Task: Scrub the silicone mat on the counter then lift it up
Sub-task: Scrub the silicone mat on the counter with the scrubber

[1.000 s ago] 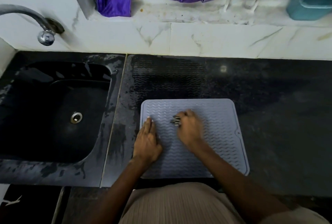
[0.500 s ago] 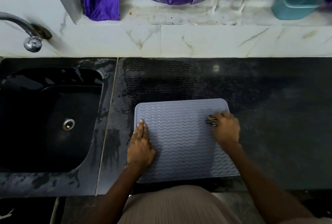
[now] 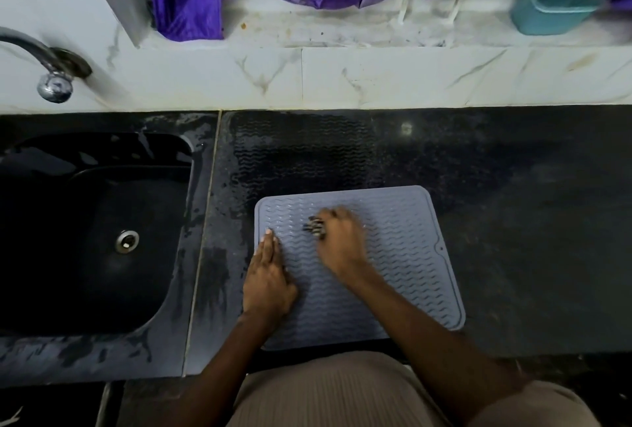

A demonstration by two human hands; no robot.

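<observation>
Two hands on the job, low centre of frame. Left hand (image 3: 267, 281) flat, fingers straight and together, pressing the left edge of the silicone mat (image 3: 393, 255) to pin it. Right hand (image 3: 338, 242) curled round a small dark scrubber (image 3: 314, 227), only a tuft showing past the knuckles, blurred with motion on the mat's upper middle. Mat flat on the black counter (image 3: 513, 221), centre of frame, just right of the sink (image 3: 85, 221). Probably light, soft and floppy, ribbed with wavy ridges; likely slick while wet and prone to cling to the stone. Best taken by pinching a corner or the right edge near its small tab (image 3: 440, 248), then peeling upward. Farther up, a wet ridge-patterned print (image 3: 301, 153) on the counter. Beyond, tap (image 3: 51, 67) at upper left, purple cloth (image 3: 191, 2) and teal container (image 3: 550, 9) along the top.
</observation>
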